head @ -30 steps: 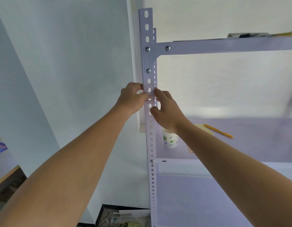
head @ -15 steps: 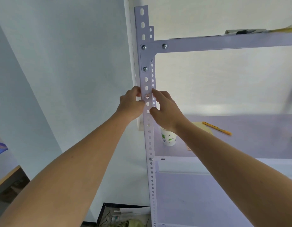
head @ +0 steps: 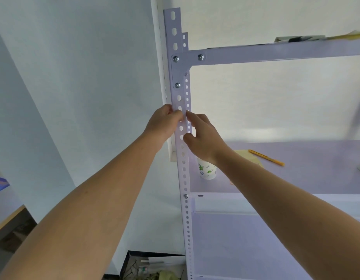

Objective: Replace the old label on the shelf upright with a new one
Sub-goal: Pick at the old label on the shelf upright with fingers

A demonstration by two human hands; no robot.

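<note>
The white perforated shelf upright (head: 184,172) runs top to bottom through the middle of the view. Both hands meet on it a little below its corner bracket (head: 176,71). My left hand (head: 165,124) comes from the left with curled fingers, thumb and fingertips pinching a small pale label (head: 184,116) on the upright's front face; the label is barely distinguishable from the metal. My right hand (head: 203,136) holds the upright from the right, with the thumb on the front face and the fingers along the side flange.
The middle shelf board (head: 306,174) carries a printed paper cup (head: 207,170), a yellow pen (head: 266,157) and a yellow pad (head: 245,156). Papers lie on the top shelf (head: 276,54). A black bag with litter (head: 155,267) sits on the floor, and a wooden tabletop (head: 7,220) is at far left.
Both hands stay at the same spot on the upright, with only small finger shifts. The view has drifted slightly.
</note>
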